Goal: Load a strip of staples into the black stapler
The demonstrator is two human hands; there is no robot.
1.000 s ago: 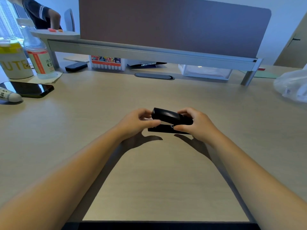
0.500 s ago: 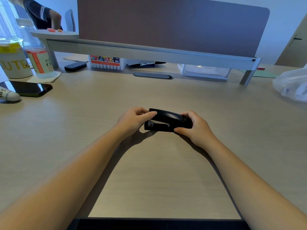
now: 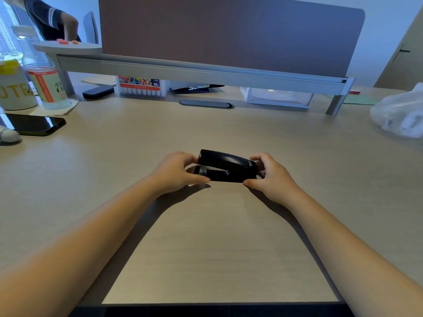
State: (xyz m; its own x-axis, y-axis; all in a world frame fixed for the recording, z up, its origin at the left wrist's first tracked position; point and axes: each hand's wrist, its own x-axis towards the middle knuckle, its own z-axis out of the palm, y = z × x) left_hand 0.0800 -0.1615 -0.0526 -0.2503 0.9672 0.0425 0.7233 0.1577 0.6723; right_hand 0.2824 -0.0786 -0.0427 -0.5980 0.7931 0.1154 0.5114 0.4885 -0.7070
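Resting on pale desk (image 3: pixel 229 248): stapler (image 3: pixel 226 167), seemingly.

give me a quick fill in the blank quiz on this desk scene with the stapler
1. The stapler held between both hands is ____ in colour.
2. The left hand grips the end where the metal ____ part shows.
3. The phone lies screen up at the far ____ of the desk.
4. The stapler's top arm is ____, not swung open.

Missing words: black; staple-feed; left; down
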